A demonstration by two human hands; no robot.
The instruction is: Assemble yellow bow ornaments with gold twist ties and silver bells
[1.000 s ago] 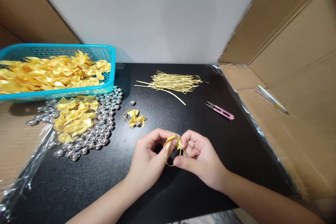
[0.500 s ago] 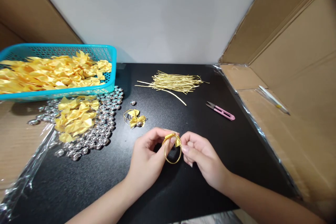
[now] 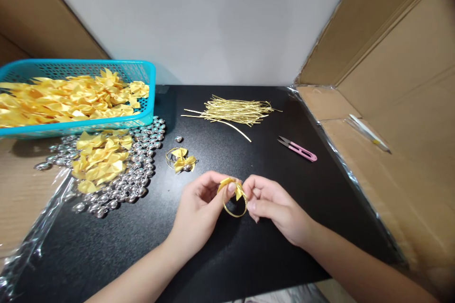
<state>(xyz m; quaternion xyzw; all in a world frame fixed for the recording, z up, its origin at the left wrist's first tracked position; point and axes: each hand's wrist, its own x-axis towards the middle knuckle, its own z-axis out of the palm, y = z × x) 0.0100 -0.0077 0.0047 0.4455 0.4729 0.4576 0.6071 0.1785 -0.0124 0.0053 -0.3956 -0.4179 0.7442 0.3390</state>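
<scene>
My left hand pinches a yellow satin bow between thumb and fingers, above the front of the black table. A loop of gold cord hangs below the bow. At the right side of this loop, my right hand is closed, with thumb and index finger on the cord. Its other fingers are curled. Beyond my left hand lies a pair of yellow bows with a cord loop and a silver bell, and a single silver bell sits behind them.
A turquoise basket of yellow bows stands at the left. Before it, a pile of bows lies among many silver bells. Gold cords lie at the back, pink thread snips at right, white tweezers on cardboard.
The bow has turned slightly in my left hand, and its tail shows more plainly. The cord loop looks rounder and sits a little higher. Both hands stay nearly in place.
</scene>
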